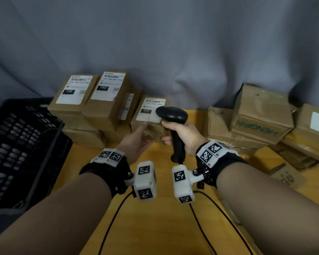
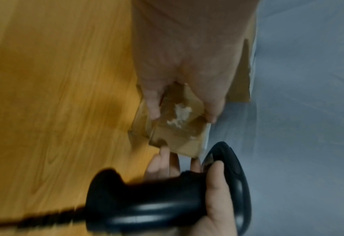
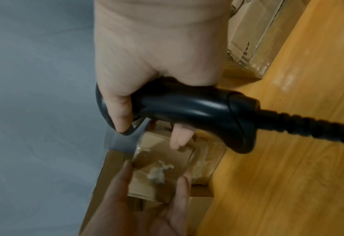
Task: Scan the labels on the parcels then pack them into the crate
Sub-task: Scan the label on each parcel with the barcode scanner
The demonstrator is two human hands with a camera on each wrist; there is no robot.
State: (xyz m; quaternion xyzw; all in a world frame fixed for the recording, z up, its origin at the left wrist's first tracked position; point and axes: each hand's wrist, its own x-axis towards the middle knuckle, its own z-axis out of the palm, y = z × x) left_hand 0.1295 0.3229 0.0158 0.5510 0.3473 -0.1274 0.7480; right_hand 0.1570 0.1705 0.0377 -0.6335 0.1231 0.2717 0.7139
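A small brown parcel (image 1: 151,111) with a white label (image 1: 149,107) marked 122 is gripped at its near end by my left hand (image 1: 145,134), thumb on top. In the left wrist view my fingers (image 2: 153,105) lie over the parcel's taped end (image 2: 179,132). My right hand (image 1: 167,131) grips the handle of a black barcode scanner (image 1: 173,115); its head sits over the label's right corner. The right wrist view shows the scanner (image 3: 187,108) just above the parcel (image 3: 159,161). The black slotted crate (image 1: 17,144) stands at the left.
Labelled parcels (image 1: 107,92) are stacked at the back left, beside the crate. More cardboard boxes (image 1: 261,115) pile up at the right. Black cables (image 1: 114,218) trail over the wooden table (image 1: 155,227). Grey cloth (image 1: 173,43) hangs behind.
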